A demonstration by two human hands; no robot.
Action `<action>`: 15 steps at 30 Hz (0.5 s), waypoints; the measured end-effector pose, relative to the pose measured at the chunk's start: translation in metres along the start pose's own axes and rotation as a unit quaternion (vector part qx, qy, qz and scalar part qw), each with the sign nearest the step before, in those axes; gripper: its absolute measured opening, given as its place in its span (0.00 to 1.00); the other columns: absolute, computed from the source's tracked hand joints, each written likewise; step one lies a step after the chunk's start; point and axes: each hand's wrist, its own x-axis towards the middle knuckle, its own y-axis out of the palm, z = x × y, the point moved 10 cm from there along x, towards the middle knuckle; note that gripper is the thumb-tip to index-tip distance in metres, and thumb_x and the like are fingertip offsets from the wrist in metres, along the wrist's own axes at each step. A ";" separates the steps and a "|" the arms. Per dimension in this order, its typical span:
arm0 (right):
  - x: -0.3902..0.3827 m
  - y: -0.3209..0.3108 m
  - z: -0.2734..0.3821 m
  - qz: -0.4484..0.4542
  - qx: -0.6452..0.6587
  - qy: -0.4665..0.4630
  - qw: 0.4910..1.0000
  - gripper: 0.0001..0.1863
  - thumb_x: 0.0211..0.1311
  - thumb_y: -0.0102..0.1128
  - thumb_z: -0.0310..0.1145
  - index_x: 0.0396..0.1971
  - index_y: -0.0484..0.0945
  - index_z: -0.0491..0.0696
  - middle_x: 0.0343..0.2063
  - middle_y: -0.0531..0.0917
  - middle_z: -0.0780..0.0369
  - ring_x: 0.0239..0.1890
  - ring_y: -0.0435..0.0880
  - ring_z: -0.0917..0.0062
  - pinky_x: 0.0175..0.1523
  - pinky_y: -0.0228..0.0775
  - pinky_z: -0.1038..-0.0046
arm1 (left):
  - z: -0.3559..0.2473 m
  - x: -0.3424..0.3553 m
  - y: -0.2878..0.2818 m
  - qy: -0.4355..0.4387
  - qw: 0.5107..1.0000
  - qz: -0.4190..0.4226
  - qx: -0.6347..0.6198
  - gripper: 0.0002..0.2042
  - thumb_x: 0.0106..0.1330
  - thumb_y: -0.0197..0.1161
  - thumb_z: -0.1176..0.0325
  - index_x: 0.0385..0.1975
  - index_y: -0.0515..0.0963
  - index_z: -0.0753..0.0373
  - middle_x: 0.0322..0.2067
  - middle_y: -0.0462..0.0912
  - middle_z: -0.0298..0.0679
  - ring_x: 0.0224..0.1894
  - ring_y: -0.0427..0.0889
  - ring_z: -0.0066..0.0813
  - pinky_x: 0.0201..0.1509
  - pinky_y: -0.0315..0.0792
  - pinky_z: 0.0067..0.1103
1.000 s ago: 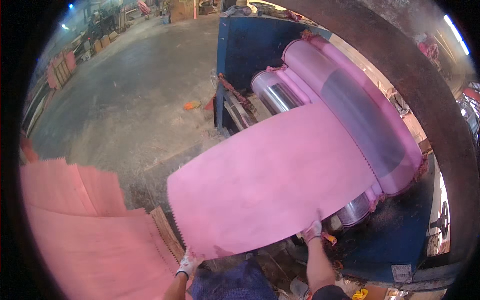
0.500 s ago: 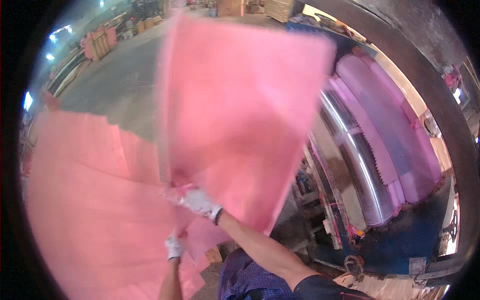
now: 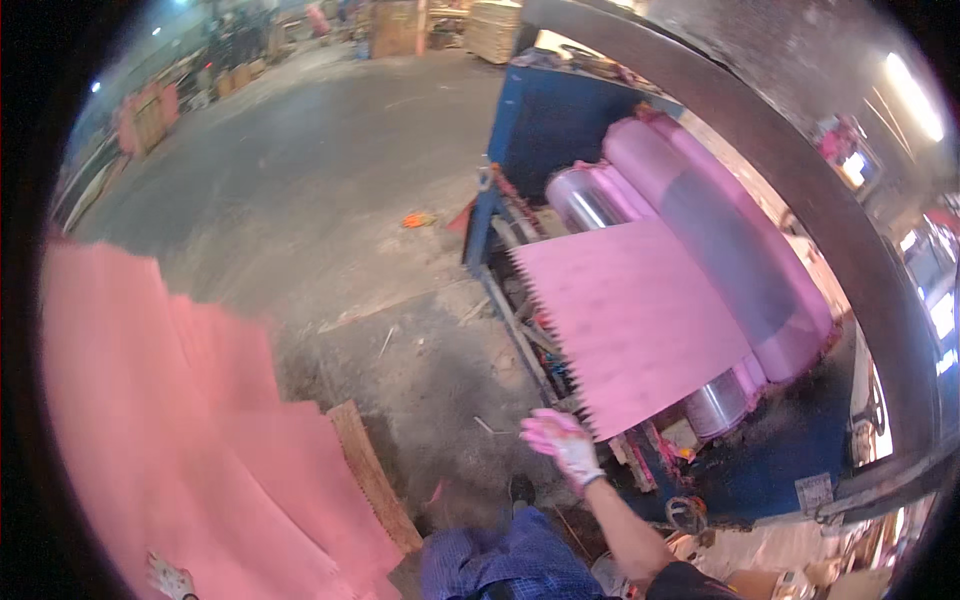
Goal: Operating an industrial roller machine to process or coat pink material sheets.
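On the near left, pink sheets (image 3: 200, 420) already lie piled, with the left hand (image 3: 170, 578) there (its grip I cannot tell); at right, another sheet (image 3: 645, 320) is only partly off the rollers (image 3: 588, 200); near it, the empty right hand (image 3: 562, 442) has fingers extended.

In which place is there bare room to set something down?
The widest bare floor lies between the pink pile and the blue machine, beyond the small orange thing. It is crowded beside the right hand, near the pink sheet.
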 end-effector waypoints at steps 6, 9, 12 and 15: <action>0.066 -0.292 -0.053 -0.289 -0.121 -0.146 0.938 0.13 0.71 0.60 0.40 0.45 0.79 0.47 0.37 0.84 0.66 0.33 0.81 0.83 0.32 0.80 0.74 | -0.073 0.012 0.035 0.137 0.943 0.038 -0.302 0.34 0.61 0.66 0.50 0.62 0.70 0.66 0.38 0.86 0.50 0.41 0.84 0.50 0.46 0.77 0.39; 0.013 -0.476 -0.071 -0.481 0.087 0.148 0.860 0.34 0.67 0.61 0.57 0.66 0.68 0.55 0.61 0.76 0.60 0.56 0.78 0.70 0.57 0.73 0.61 | -0.374 -0.162 -0.160 0.289 0.866 0.173 -0.370 0.47 0.54 0.72 0.52 0.69 0.60 0.73 0.36 0.85 0.53 0.43 0.84 0.50 0.45 0.78 0.38; 0.117 -0.444 -0.102 -0.259 0.363 0.049 0.894 0.38 0.69 0.56 0.60 0.72 0.61 0.56 0.69 0.67 0.62 0.69 0.66 0.66 0.68 0.62 0.49 | -0.432 -0.217 -0.118 0.467 0.808 0.138 -0.330 0.53 0.50 0.76 0.61 0.75 0.51 0.64 0.55 0.80 0.55 0.54 0.82 0.49 0.58 0.76 0.35; 0.120 -0.396 -0.128 -0.184 0.382 0.029 0.905 0.34 0.72 0.54 0.56 0.71 0.63 0.55 0.68 0.70 0.61 0.69 0.68 0.63 0.70 0.63 0.51 | -0.528 -0.348 -0.179 0.401 0.563 0.513 -0.509 0.56 0.49 0.79 0.61 0.76 0.47 0.62 0.70 0.66 0.51 0.67 0.72 0.45 0.69 0.68 0.30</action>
